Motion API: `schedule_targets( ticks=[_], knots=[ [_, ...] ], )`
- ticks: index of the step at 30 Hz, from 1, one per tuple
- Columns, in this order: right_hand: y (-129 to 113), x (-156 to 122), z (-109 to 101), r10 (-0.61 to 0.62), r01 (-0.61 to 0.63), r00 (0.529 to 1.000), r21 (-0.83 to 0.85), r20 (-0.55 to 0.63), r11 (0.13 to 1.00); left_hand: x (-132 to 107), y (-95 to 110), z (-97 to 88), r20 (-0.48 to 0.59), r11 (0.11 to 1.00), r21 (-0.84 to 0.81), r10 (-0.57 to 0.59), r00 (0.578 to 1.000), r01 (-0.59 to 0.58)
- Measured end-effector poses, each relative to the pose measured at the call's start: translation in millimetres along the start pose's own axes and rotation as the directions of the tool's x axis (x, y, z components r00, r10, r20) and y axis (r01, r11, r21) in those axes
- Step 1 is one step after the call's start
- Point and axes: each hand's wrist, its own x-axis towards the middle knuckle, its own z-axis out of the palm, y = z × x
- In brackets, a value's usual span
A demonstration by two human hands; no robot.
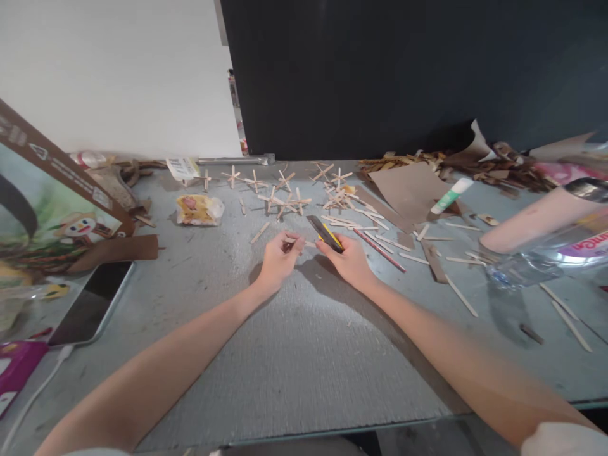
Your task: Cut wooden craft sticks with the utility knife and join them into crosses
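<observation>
A short wooden stick (308, 244) spans the gap between my hands, above the grey table. My left hand (279, 256) is closed, pinching one end of it. In my right hand (349, 258) lies a black and yellow utility knife (325, 234), pointing up and to the left; the thumb also touches the stick's other end. Whether the knife's blade is out I cannot tell. Beyond the hands stand several star shapes made of crossed wooden sticks (285, 204). A loose stick (259, 232) lies just past my left hand. More loose sticks (375, 218) are scattered to the right.
On the left are a phone (95, 304) with a cable, a yellow snack packet (199, 210) and a printed bag (71, 209). To the right lie a glue stick (451, 195), brown cardboard (408, 187), a pink tumbler (536, 215) and a plastic bottle (546, 259). A dark panel (403, 76) rises behind.
</observation>
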Motion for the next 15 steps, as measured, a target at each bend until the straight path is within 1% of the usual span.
schedule_targets(
  ticks=[2, 5, 6, 8, 10, 12, 15],
  knots=[
    [-2.9, -2.3, -0.3, -0.024, 0.024, 1.0, -0.006, 0.009, 1.0, 0.7, 1.6, 0.6, 0.012, 0.996, -0.084, 0.005, 1.0, -0.004],
    [-4.8, -4.6, -0.5, -0.058, 0.058, 0.998, 0.005, 0.007, 0.998, 1.7, 1.3, 2.2, 0.08, 0.983, -0.183, 0.023, 0.997, -0.008],
    [-4.8, -5.0, -0.4, -0.069, 0.069, 0.998, 0.006, 0.005, 0.998, 1.9, 0.5, 2.7, 0.109, 0.983, -0.182, 0.022, 0.994, -0.002],
    [-3.8, -5.5, 0.1, -0.086, 0.086, 0.996, 0.002, 0.017, 0.996, 1.9, -1.3, 3.6, 0.157, 0.992, -0.124, 0.004, 0.988, 0.016],
    [-2.2, -5.6, 0.8, -0.097, 0.097, 0.994, 0.001, 0.042, 0.995, 1.3, -2.4, 4.5, 0.178, 0.998, -0.056, -0.007, 0.984, 0.017],
    [-0.6, -5.7, 1.7, -0.115, 0.115, 0.991, 0.005, 0.064, 0.993, 0.0, -2.3, 5.6, 0.184, 1.0, -0.029, 0.012, 0.983, -0.007],
    [1.6, -6.7, 2.7, -0.148, 0.15, 0.987, -0.018, 0.065, 0.989, -2.3, 0.0, 7.2, 0.157, 0.997, -0.066, 0.05, 0.986, -0.04]
  ],
)
